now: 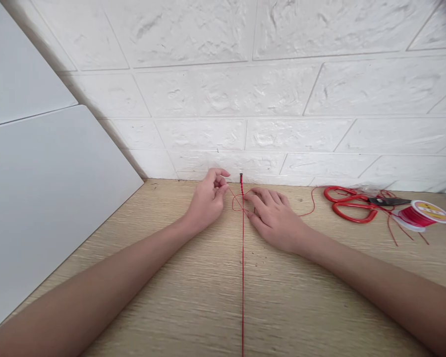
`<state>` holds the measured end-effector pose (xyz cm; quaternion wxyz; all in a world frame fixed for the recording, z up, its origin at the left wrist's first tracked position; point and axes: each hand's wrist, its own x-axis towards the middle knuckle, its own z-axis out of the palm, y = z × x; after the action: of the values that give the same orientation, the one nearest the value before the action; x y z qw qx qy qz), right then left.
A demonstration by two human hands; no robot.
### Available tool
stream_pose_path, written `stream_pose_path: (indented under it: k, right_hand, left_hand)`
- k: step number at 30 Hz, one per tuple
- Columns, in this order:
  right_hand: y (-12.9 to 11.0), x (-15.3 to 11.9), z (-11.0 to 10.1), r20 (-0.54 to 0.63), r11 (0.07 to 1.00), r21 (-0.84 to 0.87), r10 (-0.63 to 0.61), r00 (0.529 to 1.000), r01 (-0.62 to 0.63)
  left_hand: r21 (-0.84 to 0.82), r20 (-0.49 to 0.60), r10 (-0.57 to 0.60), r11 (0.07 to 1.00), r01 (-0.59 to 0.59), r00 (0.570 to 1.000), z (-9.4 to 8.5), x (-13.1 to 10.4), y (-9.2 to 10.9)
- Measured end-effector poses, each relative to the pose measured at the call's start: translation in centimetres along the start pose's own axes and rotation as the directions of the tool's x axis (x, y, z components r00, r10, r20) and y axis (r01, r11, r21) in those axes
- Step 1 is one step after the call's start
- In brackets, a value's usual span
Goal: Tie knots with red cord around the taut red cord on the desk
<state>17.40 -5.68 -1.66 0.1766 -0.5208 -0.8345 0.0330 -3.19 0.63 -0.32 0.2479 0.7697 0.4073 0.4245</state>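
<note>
A red cord (243,277) runs straight down the middle of the wooden table, from a dark clip or nail (241,175) at the wall toward me. Just below that fixing, a short knotted section (242,186) shows. My left hand (210,198) pinches a thin strand of the cord between thumb and index finger, left of the knots. Loose loops of cord cross the straight line between my hands. My right hand (269,213) lies low over the table on the other side, thumb and index finger at the loop; its other fingers are bent together.
Red-handled scissors (353,210) lie at the right beside a spool of red thread (418,216), with loose thread ends around them. A white brick-patterned wall (208,94) borders the table (193,297). Pale panels (52,198) stand on the left.
</note>
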Motion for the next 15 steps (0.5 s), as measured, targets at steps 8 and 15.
stream_pose_path:
  k: [8, 15]
  right_hand:
    - [-0.1, 0.0, -0.1, 0.010, 1.000, 0.012, 0.012, 1.000, -0.013]
    - [-0.1, 0.0, -0.1, 0.007, 0.999, 0.017, 0.044, 0.999, -0.045]
  left_hand:
    - [0.071, -0.327, 0.054, 0.997, -0.033, 0.943, -0.2, -0.4, -0.1]
    - [0.204, -0.239, 0.061, 0.979, -0.012, 0.969, -0.4, -0.8, 1.0]
